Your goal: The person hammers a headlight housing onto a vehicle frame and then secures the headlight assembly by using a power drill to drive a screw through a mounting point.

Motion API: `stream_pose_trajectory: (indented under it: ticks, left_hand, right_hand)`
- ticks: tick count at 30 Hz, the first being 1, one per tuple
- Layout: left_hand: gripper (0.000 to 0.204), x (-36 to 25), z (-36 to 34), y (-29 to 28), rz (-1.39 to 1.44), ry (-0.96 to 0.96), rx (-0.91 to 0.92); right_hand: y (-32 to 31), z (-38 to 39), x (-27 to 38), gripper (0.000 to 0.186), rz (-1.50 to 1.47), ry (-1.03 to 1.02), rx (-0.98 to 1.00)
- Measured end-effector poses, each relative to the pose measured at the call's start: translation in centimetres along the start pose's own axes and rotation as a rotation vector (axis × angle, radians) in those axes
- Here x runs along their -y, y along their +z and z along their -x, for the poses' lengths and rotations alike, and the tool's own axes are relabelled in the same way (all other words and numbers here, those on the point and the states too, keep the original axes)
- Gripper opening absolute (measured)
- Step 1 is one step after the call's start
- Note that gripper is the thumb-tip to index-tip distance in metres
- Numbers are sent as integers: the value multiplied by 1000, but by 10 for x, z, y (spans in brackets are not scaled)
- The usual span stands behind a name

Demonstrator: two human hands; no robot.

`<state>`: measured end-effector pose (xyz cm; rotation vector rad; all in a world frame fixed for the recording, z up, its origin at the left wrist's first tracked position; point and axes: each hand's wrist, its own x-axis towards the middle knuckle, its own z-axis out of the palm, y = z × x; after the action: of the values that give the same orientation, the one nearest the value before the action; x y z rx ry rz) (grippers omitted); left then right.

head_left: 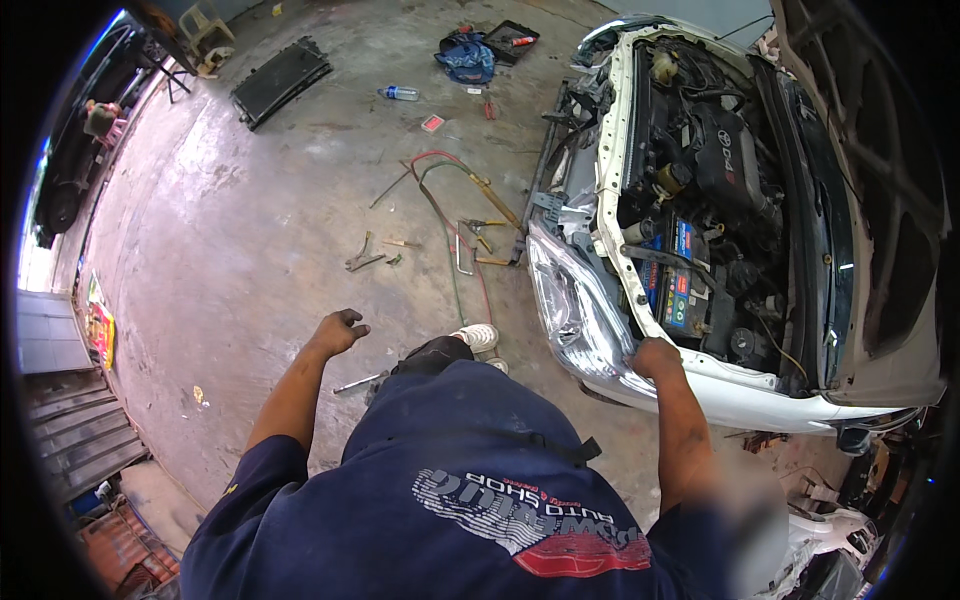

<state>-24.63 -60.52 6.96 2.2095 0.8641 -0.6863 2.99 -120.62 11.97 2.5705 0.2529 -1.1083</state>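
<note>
My left hand [341, 333] hangs over the concrete floor, holding nothing, its fingers loosely bent and apart. On the right, my right hand [656, 358] is closed at the car's front corner, where the clear headlight [577, 305] meets the white fender [725, 380]. Whatever its fingers grip there is hidden. The raised hood [862, 210] leaves the engine bay exposed, with a blue-labelled battery [682, 275] and a dark engine cover [728, 160]. The front bumper cover appears to be off.
Pliers [363, 256], a hacksaw [461, 250] and red and green hoses [440, 156] lie on the floor. A radiator-like black panel [280, 84], water bottle [401, 93], blue bag [467, 60] and open black case [512, 44] are farther off. A metal bar [355, 382] lies near my feet.
</note>
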Motion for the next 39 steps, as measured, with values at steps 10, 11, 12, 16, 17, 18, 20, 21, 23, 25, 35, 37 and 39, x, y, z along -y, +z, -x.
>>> stream_pose_trajectory:
  ticks: [10, 11, 12, 16, 17, 18, 20, 21, 23, 25, 35, 37, 39]
  left_hand:
    - [54, 114, 21, 33, 303, -121, -88]
    - [53, 132, 33, 38, 277, -123, -86]
    - [53, 153, 48, 45, 282, -156, -92]
    - [49, 221, 103, 61, 339, -378, -53]
    - [46, 228, 115, 65, 400, -474, -60]
    - [44, 236, 126, 71, 466, -572, -71]
    - [38, 246, 136, 77, 527, -675, -66]
    - [35, 248, 137, 80, 523, -687, -46]
    - [41, 263, 125, 82, 395, -532, 17]
    - [47, 238, 91, 76, 235, -451, 100]
    - [62, -19, -24, -41, 103, 162, -36]
    - [63, -45, -39, -54, 104, 215, 8]
    - [64, -55, -63, -58, 73, 237, 69]
  right_hand:
    - [-11, -13, -1, 67, 29, 19, 122]
    - [-12, -10, 2, 62, 41, 20, 104]
    - [-12, -6, 5, 57, 48, 20, 93]
    - [-9, -5, -2, 54, 48, -27, 88]
    - [-12, -2, 0, 54, 44, -35, 72]
    - [-12, 2, 1, 57, 46, -29, 46]
    - [-4, 12, 3, 57, 25, -4, -20]
    - [-4, 20, 3, 57, -25, -2, -52]
    - [11, 27, 5, 55, -107, 10, -194]
    - [27, 26, -3, 52, -118, 4, -260]
    - [33, 29, 18, 39, -241, 125, -447]
    - [34, 24, 9, 37, -288, 126, -453]
    - [23, 18, 9, 46, -298, 225, -316]
